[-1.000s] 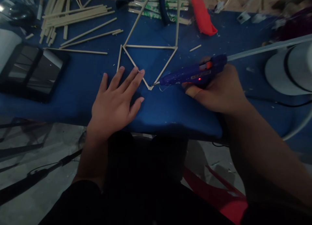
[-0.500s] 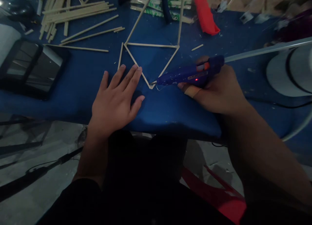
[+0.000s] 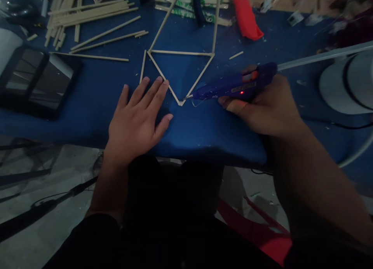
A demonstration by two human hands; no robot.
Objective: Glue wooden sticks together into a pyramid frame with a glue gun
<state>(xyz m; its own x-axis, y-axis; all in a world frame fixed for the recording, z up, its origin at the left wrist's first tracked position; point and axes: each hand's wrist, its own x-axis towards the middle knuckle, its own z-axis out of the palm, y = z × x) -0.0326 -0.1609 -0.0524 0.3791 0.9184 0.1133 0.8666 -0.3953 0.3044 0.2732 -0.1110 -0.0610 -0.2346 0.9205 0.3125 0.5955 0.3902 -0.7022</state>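
A frame of thin wooden sticks (image 3: 182,52) lies on the blue table, its two lower sticks meeting in a point towards me. My left hand (image 3: 136,113) rests flat with fingers spread, the fingertips touching the frame's lower left stick. Wrapped round a blue hot glue gun (image 3: 224,88) is my right hand (image 3: 271,106), with a tan band round its thumb. The gun's metal nozzle is right beside the frame's lower corner, and a red light glows on its body. A clear glue stick (image 3: 320,58) runs out of its back. A separate short stick (image 3: 143,66) lies left of the frame.
A pile of wooden sticks (image 3: 87,16) lies at the back left, near a black device (image 3: 35,82) with shiny panels. A red object (image 3: 247,18) and green-white packaging (image 3: 180,11) are at the back. A white cylinder (image 3: 344,86) stands at the right.
My right hand has drawn the glue gun slightly to the right, and its nozzle has moved a little off the corner. The left hand has stayed in place on the frame.
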